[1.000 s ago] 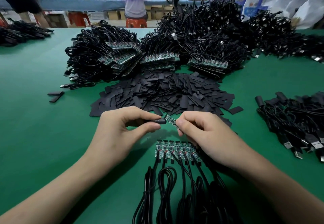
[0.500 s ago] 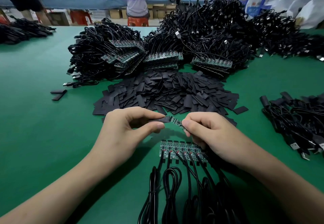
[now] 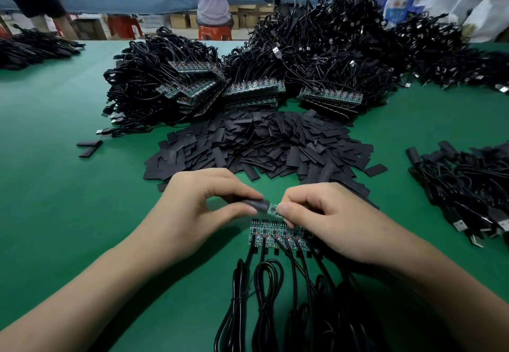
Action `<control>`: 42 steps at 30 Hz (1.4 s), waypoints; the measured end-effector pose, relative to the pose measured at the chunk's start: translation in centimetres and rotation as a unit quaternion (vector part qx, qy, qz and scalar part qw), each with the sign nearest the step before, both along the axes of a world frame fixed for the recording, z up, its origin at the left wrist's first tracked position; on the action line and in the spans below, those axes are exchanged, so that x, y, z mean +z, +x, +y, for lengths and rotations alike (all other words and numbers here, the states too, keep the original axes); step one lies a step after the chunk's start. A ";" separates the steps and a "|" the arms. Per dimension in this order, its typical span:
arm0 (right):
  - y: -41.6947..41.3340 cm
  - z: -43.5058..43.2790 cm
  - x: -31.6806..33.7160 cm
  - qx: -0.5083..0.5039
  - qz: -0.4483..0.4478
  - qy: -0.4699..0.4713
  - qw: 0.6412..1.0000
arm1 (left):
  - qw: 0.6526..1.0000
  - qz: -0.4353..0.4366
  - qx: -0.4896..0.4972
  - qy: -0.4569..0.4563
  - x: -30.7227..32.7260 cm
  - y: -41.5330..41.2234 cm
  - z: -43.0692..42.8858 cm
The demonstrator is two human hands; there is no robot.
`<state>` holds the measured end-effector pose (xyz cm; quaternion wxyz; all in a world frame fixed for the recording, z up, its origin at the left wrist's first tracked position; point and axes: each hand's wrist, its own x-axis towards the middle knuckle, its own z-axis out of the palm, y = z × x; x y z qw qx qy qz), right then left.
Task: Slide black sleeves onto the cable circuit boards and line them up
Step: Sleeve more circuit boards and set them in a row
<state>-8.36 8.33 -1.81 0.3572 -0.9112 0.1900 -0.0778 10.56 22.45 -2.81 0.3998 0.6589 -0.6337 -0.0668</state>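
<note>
Head view: both hands meet just above the green bench (image 3: pixel 55 192), in front of a loose pile of flat black sleeves (image 3: pixel 261 148). The left hand (image 3: pixel 198 214) pinches one black sleeve (image 3: pixel 257 204) between thumb and forefinger, its grip closed on the tube's left part. The right hand (image 3: pixel 330 222) pinches a small circuit board (image 3: pixel 273 209) at its right end, its grip closed there. Only a short stretch of board shows between the two sets of fingertips.

The sleeve's long axis runs left to right, tilted slightly down toward the right, and its open mouth faces the board. The board lies along the same line, its free end at or just inside that mouth; which one, I cannot tell.

The sleeve looks light, soft and easily flattened, so it is probably best held by its edges to keep the mouth open. The board looks thin, stiff and light, with small parts that could catch the tube's rim; holding it at the cable end seems safest.

Just below the hands, a row of bare boards (image 3: pixel 275 237) lies side by side on the bench, their black cables (image 3: pixel 261 296) trailing toward the person. Stacked cable bundles (image 3: pixel 248 76) sit behind the pile, and what look like sleeved cables (image 3: pixel 468 186) lie to the right.
</note>
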 end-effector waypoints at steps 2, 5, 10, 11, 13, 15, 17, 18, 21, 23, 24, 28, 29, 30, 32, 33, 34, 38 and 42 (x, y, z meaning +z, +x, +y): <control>0.1 0.2 0.0 0.010 0.011 0.000 1.000 | 0.998 -0.038 -0.049 0.008 0.2 0.1 0.1; 0.1 0.4 -0.1 0.011 0.006 0.003 1.000 | 0.997 -0.053 -0.064 -0.006 0.1 0.3 0.2; 0.1 0.4 -0.2 0.009 -0.003 0.002 1.000 | 0.997 -0.053 -0.049 -0.035 -0.3 0.0 0.1; 0.1 0.4 -0.1 0.010 -0.003 0.000 1.000 | 0.997 -0.053 -0.046 -0.040 -0.3 -0.1 0.1; 0.0 0.4 -0.1 0.009 -0.009 0.000 1.000 | 0.997 -0.047 -0.036 -0.054 -0.4 -0.3 0.1; 0.0 0.4 0.2 0.007 -0.025 0.004 1.000 | 0.997 -0.025 -0.016 -0.071 -0.5 -0.5 0.1; 0.0 0.4 0.4 0.005 -0.036 0.003 0.999 | 0.997 0.008 0.005 -0.074 -0.6 -0.7 0.0; 0.0 0.4 0.4 0.004 -0.036 0.000 0.999 | 0.997 0.023 0.007 -0.069 -0.6 -0.8 0.0; 0.0 0.3 0.3 0.006 -0.025 -0.004 1.000 | 0.998 0.033 -0.006 -0.051 -0.7 -0.9 0.0; 0.0 0.4 0.1 0.011 -0.016 -0.007 1.000 | 0.998 0.004 -0.020 -0.053 -0.6 -0.8 0.0; 0.0 0.4 0.0 0.013 -0.018 -0.008 1.000 | 0.998 -0.011 -0.026 -0.057 -0.6 -0.9 0.0; 0.3 0.8 -0.5 0.002 -0.064 0.009 0.998 | 0.996 -0.013 -0.028 -0.083 -0.4 -1.0 -0.1; 0.4 0.7 -0.5 -0.006 -0.085 0.007 0.996 | 0.996 -0.006 -0.017 -0.090 -0.4 -1.1 -0.1; 0.4 0.7 -0.6 -0.017 -0.112 0.008 0.994 | 0.995 0.001 -0.002 -0.095 -0.4 -1.1 -0.2; 0.2 0.5 -0.6 -0.035 -0.173 0.000 0.984 | 0.994 0.032 0.027 -0.099 -0.5 -0.9 -0.2; 0.1 0.5 -0.6 -0.038 -0.196 -0.024 0.980 | 0.993 0.059 0.036 -0.098 -0.6 -0.9 -0.2; 0.1 0.6 -0.6 -0.037 -0.211 -0.056 0.975 | 0.991 0.086 0.040 -0.097 -0.7 -0.8 -0.2; 0.1 0.8 -0.7 -0.031 -0.240 -0.131 0.961 | 0.986 0.136 0.037 -0.093 -0.9 -1.0 -0.2; 0.1 0.7 -1.0 -0.022 -0.243 -0.138 0.960 | 0.986 0.144 0.029 -0.082 -0.9 -1.0 -0.2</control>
